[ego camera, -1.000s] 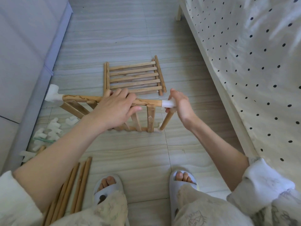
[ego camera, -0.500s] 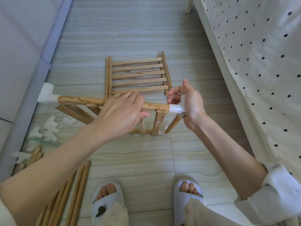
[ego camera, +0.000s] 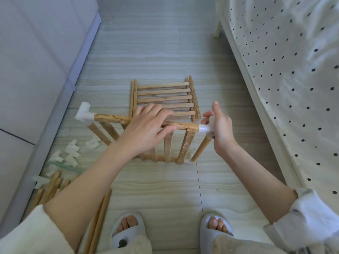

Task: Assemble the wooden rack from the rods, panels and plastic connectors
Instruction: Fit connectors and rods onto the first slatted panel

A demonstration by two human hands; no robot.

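The left hand (ego camera: 146, 129) gripped the slatted panel's top rod (ego camera: 111, 118) mid-length while the right hand (ego camera: 219, 128) closed around the white connector (ego camera: 204, 128) just beyond the rod's end, the stiff, seemingly light panel (ego camera: 170, 145) standing on the floor below both.

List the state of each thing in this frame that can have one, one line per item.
Upright slatted wooden panel: standing on edge on the floor, held.
Left hand: grips the panel's top rod.
Right hand: grips the white plastic connector on the rod's right end.
White plastic corner connector: fitted on the rod's left end.
Second slatted wooden panel: lying flat on the floor.
Loose wooden rods: lying unused.
Spare white connectors: scattered on the floor.
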